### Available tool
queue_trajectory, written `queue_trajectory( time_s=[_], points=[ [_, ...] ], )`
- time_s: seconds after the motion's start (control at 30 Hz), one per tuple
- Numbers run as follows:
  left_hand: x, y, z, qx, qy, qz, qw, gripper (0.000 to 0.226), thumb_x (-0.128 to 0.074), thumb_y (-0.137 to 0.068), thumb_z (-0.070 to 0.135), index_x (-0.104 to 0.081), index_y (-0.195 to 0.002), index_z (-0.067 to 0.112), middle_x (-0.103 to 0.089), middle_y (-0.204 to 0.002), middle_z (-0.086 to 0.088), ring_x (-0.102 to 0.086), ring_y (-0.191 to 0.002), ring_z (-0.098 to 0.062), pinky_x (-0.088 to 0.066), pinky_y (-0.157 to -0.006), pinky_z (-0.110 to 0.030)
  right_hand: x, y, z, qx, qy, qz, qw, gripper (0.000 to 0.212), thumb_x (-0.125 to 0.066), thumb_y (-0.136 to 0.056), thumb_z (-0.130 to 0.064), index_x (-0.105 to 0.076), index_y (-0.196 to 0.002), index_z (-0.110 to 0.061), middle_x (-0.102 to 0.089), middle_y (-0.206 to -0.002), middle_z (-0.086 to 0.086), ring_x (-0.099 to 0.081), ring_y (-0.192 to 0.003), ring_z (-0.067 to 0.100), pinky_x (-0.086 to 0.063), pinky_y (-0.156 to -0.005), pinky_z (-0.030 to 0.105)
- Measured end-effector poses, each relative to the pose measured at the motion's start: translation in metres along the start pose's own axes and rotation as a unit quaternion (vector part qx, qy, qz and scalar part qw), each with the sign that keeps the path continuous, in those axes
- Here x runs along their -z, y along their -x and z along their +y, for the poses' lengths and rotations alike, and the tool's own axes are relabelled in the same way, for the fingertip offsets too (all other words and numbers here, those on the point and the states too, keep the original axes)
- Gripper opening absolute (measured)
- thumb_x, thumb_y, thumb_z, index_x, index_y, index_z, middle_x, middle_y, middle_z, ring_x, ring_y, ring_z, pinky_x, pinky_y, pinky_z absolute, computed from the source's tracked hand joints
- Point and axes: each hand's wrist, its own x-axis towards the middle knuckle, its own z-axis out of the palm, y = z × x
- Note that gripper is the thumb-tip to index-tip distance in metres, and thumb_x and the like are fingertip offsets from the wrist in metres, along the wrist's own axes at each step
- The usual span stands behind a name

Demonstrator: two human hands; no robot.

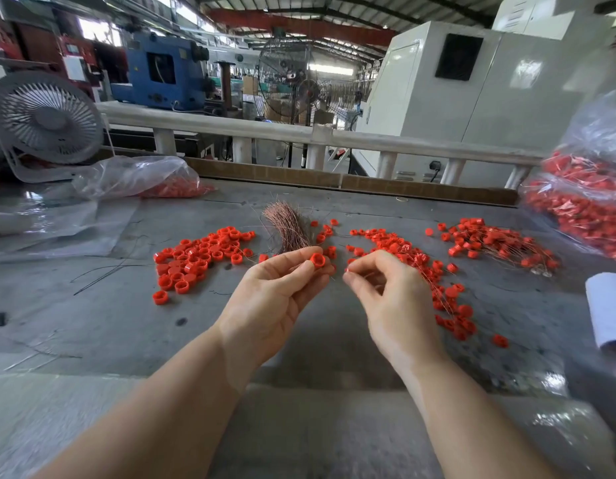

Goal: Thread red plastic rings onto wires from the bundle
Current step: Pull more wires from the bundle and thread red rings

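While one red ring [317, 260] is pinched in the left hand [275, 299], a thin wire is apparently pinched by the right hand [389, 292]; threading not yet done.

Left grip is closed on the ring, bore faced toward 3 o'clock and the viewer; right fingertips are closed, wire barely visible. Wire bundle [290, 229] is laid on the surface [92, 305] at 12 o'clock, long axis 12–6. Loose rings [199, 257] are piled at 10 o'clock; wired rings [496, 243] at 2 o'clock. Judged mid-task: much stock is left.
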Motion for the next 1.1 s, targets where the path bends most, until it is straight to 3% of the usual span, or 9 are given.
queue_trajectory(
  time_s=[0.2,0.3,0.5,0.73,1.1],
  points=[
    [-0.0007,0.0027,0.0001,0.006,-0.008,-0.022,1.000,0.019,-0.051,-0.083,-0.007,-0.069,-0.083,0.001,-0.072,-0.077,-0.010,-0.070,-0.074,-0.013,-0.055,-0.064,-0.018,0.0016,-0.0013,-0.0067,0.010,-0.150,0.024,0.988,0.027,-0.072,-0.076,-0.003,-0.065,-0.074,-0.028,-0.067,-0.072,-0.011,-0.063,-0.067,0.002,-0.048,-0.066,0.012],
    [-0.0013,0.0034,-0.0003,0.008,-0.016,-0.033,0.999,0.018,-0.051,-0.083,-0.006,-0.067,-0.088,0.000,-0.072,-0.080,-0.012,-0.070,-0.076,-0.014,-0.055,-0.065,-0.018,0.0017,-0.0013,-0.0078,0.004,-0.194,0.009,0.981,0.029,-0.068,-0.078,0.005,-0.067,-0.078,-0.024,-0.068,-0.073,-0.014,-0.065,-0.070,-0.003,-0.047,-0.068,0.007],
    [-0.0014,0.0036,-0.0009,0.013,-0.029,-0.049,0.998,0.018,-0.053,-0.081,-0.005,-0.066,-0.093,-0.001,-0.072,-0.083,-0.012,-0.070,-0.077,-0.014,-0.056,-0.070,-0.019,0.0030,-0.0003,-0.0080,0.031,-0.139,0.025,0.989,0.022,-0.070,-0.079,-0.001,-0.068,-0.080,-0.024,-0.066,-0.075,-0.017,-0.063,-0.072,-0.004,-0.044,-0.066,0.006],
    [-0.0009,0.0039,0.0000,0.018,-0.025,-0.055,0.998,0.015,-0.056,-0.076,-0.002,-0.066,-0.088,0.001,-0.072,-0.078,-0.012,-0.070,-0.071,-0.014,-0.056,-0.064,-0.019,0.0032,-0.0004,-0.0086,0.045,-0.127,0.032,0.990,0.024,-0.070,-0.078,-0.004,-0.066,-0.076,-0.028,-0.065,-0.071,-0.019,-0.060,-0.071,-0.005,-0.041,-0.065,0.006],
    [-0.0016,0.0038,0.0010,0.018,-0.024,-0.056,0.998,0.019,-0.059,-0.068,0.001,-0.067,-0.085,0.001,-0.071,-0.080,-0.013,-0.069,-0.073,-0.015,-0.056,-0.067,-0.020,0.0021,0.0003,-0.0061,0.078,-0.115,0.028,0.990,0.020,-0.072,-0.076,-0.001,-0.068,-0.078,-0.021,-0.068,-0.078,-0.009,-0.062,-0.077,0.003,-0.041,-0.068,0.008]
  ],
)
